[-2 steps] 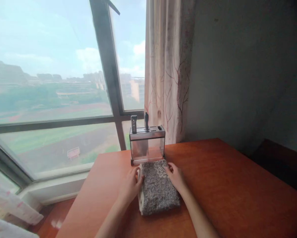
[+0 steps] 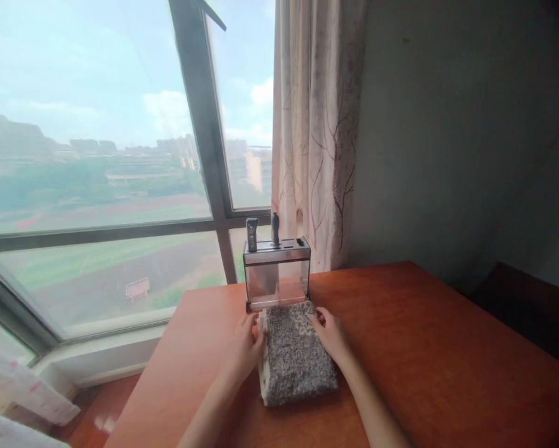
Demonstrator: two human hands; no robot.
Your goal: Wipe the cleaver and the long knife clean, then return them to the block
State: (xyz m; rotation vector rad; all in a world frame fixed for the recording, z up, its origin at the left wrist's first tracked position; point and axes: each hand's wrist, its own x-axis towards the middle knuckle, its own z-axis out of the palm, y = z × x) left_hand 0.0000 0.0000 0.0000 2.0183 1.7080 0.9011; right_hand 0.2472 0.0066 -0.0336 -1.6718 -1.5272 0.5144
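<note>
A thick, folded grey towel with a fuzzy surface lies on the table, a cream pattern at its far right corner and pale layered folds along its left side. My left hand is at that left side, thumb against the edge and fingers curled by the far left corner. On the opposite side, my right hand grips the far right edge, its thumb over the patterned part. Some fingertips of both hands are hidden by the cloth.
Just behind the towel stands a clear-sided knife holder with two dark handles sticking up. The reddish-brown table ends at the left, near a large window. A curtain hangs behind the holder, beside a dark wall.
My left hand has shifted slightly left, its thumb sliding from the towel's top toward the edge. My right hand stays nearly still.
</note>
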